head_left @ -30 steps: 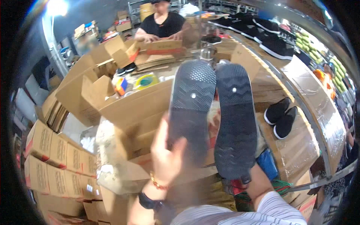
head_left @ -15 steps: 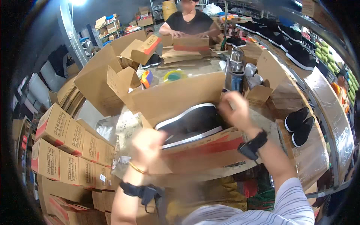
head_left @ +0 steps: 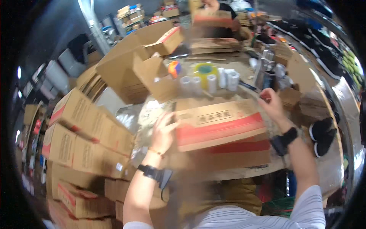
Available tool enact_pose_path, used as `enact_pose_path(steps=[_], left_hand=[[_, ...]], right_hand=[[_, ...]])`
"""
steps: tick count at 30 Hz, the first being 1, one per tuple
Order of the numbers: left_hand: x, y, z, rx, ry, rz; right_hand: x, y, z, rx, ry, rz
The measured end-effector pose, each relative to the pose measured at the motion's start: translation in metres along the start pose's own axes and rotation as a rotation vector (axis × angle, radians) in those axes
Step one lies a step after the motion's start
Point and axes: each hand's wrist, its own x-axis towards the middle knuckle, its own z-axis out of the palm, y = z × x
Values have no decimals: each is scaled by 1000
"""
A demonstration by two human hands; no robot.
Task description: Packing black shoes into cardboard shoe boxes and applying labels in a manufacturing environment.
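Note:
A brown cardboard shoe box with a red band lies before me, its lid folded down over the front. The black shoes inside it are hidden now. My left hand is at the box's left end, blurred, with its fingers stretched out and apart. By the far right corner of the lid is my right hand, its fingers bent, with a gap between them and the thumb. Whether it touches the cardboard I cannot tell.
Stacked shoe boxes stand at the left. Behind my box are white rolls, yellow tape and a steel flask. Black shoes lie at the right. Across the table a person holds up a box.
The lid has swung down toward me, covering the black shoes. My hands have shifted to the box's two ends. My view has turned, and the person opposite has lifted a box.

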Motion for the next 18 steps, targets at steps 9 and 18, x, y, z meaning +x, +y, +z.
enact_pose_path(steps=[9, 18], left_hand=[[48, 74, -8, 242, -784, 45], [-2, 87, -7, 52, -353, 160]], right_hand=[[-16, -80, 17, -572, -685, -450], [-60, -12, 36, 209, -217, -331]])
